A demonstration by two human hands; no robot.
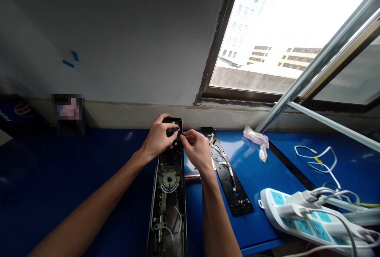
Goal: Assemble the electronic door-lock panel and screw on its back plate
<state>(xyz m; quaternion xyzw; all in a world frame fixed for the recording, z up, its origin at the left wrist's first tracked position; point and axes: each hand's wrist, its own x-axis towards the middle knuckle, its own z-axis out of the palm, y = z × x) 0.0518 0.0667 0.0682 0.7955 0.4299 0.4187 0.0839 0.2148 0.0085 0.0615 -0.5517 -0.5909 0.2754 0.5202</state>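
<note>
A long, narrow black device housing (pixel 170 201) lies open on the blue table, its far end near the wall. Inside it are a round metal part (pixel 169 179), thin white wires and small fittings. My left hand (pixel 160 136) reaches over the far end from the left, thumb and fingers pinched at something too small to make out. From the right, my right hand (pixel 196 146) has its thumb and forefinger pressed together at the housing's right edge, close to the left fingertips; what they hold is hidden.
A black perforated plate (pixel 230 177) with a white cable lies right of the housing. Under my right wrist is a copper-coloured cylinder (pixel 192 178). Further right are a plastic packet (pixel 255 136), a power strip (pixel 311 225) with plugs, a white cable (pixel 332 162) and metal bars (pixel 323 45).
</note>
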